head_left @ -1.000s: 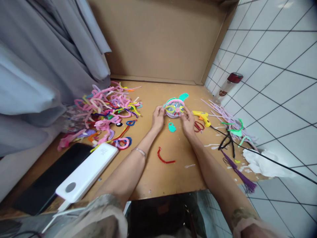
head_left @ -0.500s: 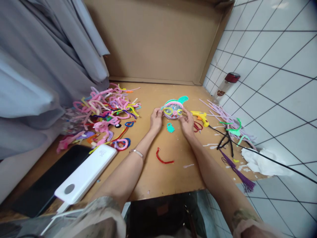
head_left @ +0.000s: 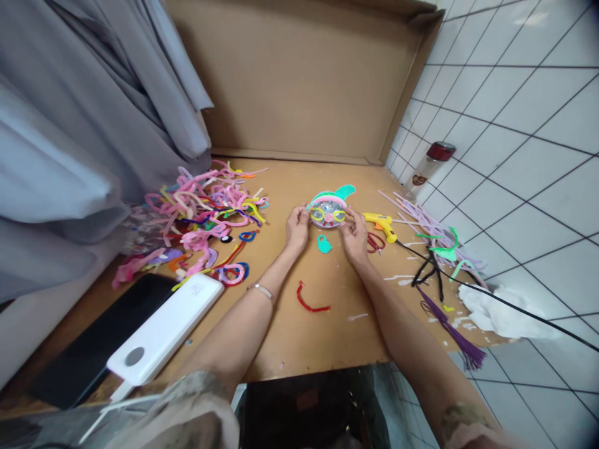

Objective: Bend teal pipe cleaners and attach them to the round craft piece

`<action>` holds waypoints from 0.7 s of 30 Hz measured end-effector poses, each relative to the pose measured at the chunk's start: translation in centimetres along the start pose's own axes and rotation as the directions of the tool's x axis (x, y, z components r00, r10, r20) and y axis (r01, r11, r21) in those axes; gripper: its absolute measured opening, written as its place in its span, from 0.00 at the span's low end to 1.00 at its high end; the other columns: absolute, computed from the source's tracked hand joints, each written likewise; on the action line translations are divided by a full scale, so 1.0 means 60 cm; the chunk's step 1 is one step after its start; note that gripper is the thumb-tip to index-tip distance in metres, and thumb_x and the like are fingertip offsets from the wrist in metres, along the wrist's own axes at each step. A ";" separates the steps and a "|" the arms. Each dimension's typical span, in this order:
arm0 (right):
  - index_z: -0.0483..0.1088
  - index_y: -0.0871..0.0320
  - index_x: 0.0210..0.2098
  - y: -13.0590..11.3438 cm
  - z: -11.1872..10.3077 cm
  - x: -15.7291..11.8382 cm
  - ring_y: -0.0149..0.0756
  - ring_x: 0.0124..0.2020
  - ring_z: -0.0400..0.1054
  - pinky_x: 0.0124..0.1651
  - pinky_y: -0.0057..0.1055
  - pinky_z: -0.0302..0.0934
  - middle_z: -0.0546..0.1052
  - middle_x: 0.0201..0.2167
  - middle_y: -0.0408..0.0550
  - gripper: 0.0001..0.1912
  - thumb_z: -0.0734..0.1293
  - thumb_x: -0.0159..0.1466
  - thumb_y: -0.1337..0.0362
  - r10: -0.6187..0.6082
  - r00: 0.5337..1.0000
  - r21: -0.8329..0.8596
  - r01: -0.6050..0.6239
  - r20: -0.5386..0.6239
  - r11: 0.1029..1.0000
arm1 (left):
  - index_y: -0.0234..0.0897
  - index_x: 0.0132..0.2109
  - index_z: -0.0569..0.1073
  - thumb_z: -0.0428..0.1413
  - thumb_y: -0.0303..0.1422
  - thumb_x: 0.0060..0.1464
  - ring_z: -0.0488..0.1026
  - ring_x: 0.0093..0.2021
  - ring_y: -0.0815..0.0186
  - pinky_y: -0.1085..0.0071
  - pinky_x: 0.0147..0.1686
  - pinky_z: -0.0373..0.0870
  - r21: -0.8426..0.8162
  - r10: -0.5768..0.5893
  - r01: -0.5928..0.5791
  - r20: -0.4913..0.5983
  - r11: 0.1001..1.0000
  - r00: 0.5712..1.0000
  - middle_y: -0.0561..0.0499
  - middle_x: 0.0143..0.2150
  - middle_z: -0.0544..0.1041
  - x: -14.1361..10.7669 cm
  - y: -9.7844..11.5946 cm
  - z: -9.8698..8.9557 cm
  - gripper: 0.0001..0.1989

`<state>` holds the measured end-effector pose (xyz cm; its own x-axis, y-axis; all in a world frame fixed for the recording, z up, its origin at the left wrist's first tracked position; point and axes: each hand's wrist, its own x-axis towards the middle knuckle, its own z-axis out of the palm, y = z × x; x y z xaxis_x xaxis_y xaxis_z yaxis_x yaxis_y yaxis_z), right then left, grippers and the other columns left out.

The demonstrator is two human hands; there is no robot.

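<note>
Between my hands is a round pipe-cleaner craft (head_left: 328, 207) with a pink rim, a clear or silvery middle, two yellow rings and a pink piece below them. A green flap (head_left: 346, 191) sticks up at its upper right. My left hand (head_left: 297, 228) grips the left edge, and my right hand (head_left: 354, 234) closes on the right edge, fingers partly behind it. Just below lies a small turquoise piece (head_left: 324, 244). Nearer me is a curved red pipe cleaner (head_left: 312, 300). Beside my right hand lie red-handled scissors (head_left: 375, 242), partly hidden.
A yellow glue gun (head_left: 384, 226) with a black cord lies right of my hands. Pipe cleaners (head_left: 206, 199) heap at left, behind a white power bank (head_left: 166, 327) and black phone (head_left: 103, 337). Lilac stems (head_left: 416, 218), a purple tassel (head_left: 453, 333) and white tissue (head_left: 500, 308) lie at right.
The round craft has turned slightly in my hands, so both yellow rings now show more squarely. The whole view has shifted a little; both hands keep their hold.
</note>
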<state>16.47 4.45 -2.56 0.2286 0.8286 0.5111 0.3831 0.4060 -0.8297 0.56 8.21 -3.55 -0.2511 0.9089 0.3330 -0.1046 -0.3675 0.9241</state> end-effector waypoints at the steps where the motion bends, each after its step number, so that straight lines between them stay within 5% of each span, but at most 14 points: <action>1: 0.71 0.54 0.54 -0.001 -0.001 0.000 0.37 0.35 0.70 0.42 0.39 0.69 0.72 0.51 0.55 0.22 0.64 0.61 0.60 -0.007 1.000 -0.011 0.007 0.000 1.000 | 0.39 0.32 0.68 0.54 0.39 0.61 0.73 0.53 0.59 0.63 0.54 0.69 0.019 0.021 -0.021 -0.005 1.000 1.000 0.44 0.47 0.78 -0.002 0.005 -0.001 0.11; 11: 0.72 0.55 0.51 -0.020 -0.001 -0.003 0.37 0.35 0.70 0.45 0.42 0.69 0.72 0.52 0.55 0.20 0.63 0.61 0.60 -0.040 0.999 -0.039 0.039 -0.024 0.998 | 0.40 0.36 0.73 0.53 0.42 0.63 0.72 0.57 0.56 0.57 0.61 0.63 0.185 0.130 -0.150 0.115 0.971 0.985 0.44 0.54 0.79 -0.020 0.036 -0.006 0.12; 15: 0.72 0.54 0.32 -0.047 -0.005 -0.011 0.39 0.37 0.69 0.48 0.42 0.68 0.75 0.39 0.50 0.10 0.65 0.61 0.56 -0.077 0.980 -0.080 0.063 -0.182 0.995 | 0.40 0.34 0.73 0.54 0.41 0.62 0.73 0.55 0.55 0.55 0.60 0.63 0.168 0.144 -0.157 0.089 0.973 0.986 0.44 0.51 0.80 -0.020 0.036 -0.005 0.11; 17: 0.65 0.53 0.23 -0.063 -0.009 -0.015 0.39 0.34 0.67 0.49 0.41 0.67 0.71 0.27 0.45 0.16 0.64 0.63 0.53 -0.048 0.967 -0.106 0.022 -0.249 0.994 | 0.40 0.33 0.74 0.56 0.40 0.61 0.73 0.53 0.54 0.55 0.59 0.63 0.153 0.144 -0.154 0.076 0.976 0.987 0.44 0.49 0.80 -0.019 0.036 -0.004 0.11; 21: 0.67 0.53 0.30 -0.094 -0.014 -0.020 0.40 0.42 0.71 0.52 0.41 0.67 0.74 0.32 0.46 0.15 0.67 0.62 0.48 -0.064 0.982 0.046 0.073 -0.178 0.996 | 0.40 0.33 0.74 0.56 0.38 0.61 0.73 0.53 0.55 0.56 0.59 0.62 0.163 0.140 -0.151 0.080 0.975 0.987 0.44 0.49 0.80 -0.018 0.036 -0.004 0.10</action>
<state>14.80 0.84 1.73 0.3588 0.7192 0.5950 0.3576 0.4829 -0.7993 0.36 6.37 -1.95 -0.1853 0.8614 0.4729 0.0927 -0.4638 0.8811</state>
